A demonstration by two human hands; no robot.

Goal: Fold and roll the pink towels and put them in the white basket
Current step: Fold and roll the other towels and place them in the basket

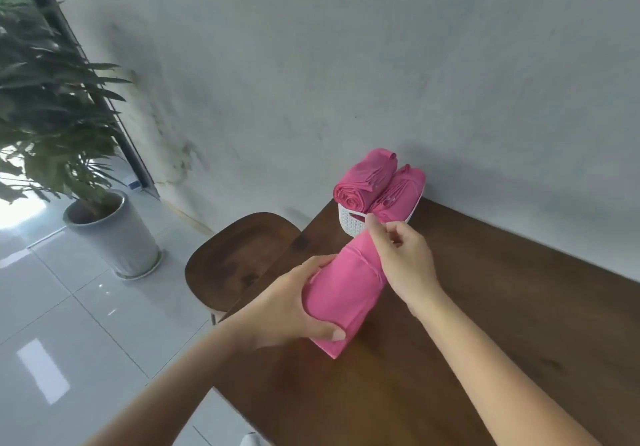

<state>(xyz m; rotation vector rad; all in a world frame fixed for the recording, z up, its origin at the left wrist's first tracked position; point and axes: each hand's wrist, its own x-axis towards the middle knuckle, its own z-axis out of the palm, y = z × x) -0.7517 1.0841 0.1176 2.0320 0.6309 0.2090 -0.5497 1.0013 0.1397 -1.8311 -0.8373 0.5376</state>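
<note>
Far left, on the pale tiled floor [86, 307]: leafy green plant [41, 99] in a ribbed grey round pot [117, 234]. Right of it, a dark wooden stool seat with rounded corners [239, 258], just beside the left edge of the dark brown wooden desk [502, 324].

Left hand [294, 310]: fingers curled around the near end of a rolled pink cloth towel [346, 293], thumb on top, fingertips under the roll. The roll lies along the desk's left edge, pointing toward the far corner; whether it rests on the wood or is lifted slightly cannot be told from this angle.

Right hand [405, 258]: thumb and forefinger pinch the far end of the same roll, other fingers loosely bent.

Far left corner of the desk, against the grey plaster wall [381, 65]: white perforated plastic basket [353, 222], holding two rolled pink towels [367, 179] side by side, protruding above the rim. The far end of the held roll is just beside the basket's near wall.
</note>
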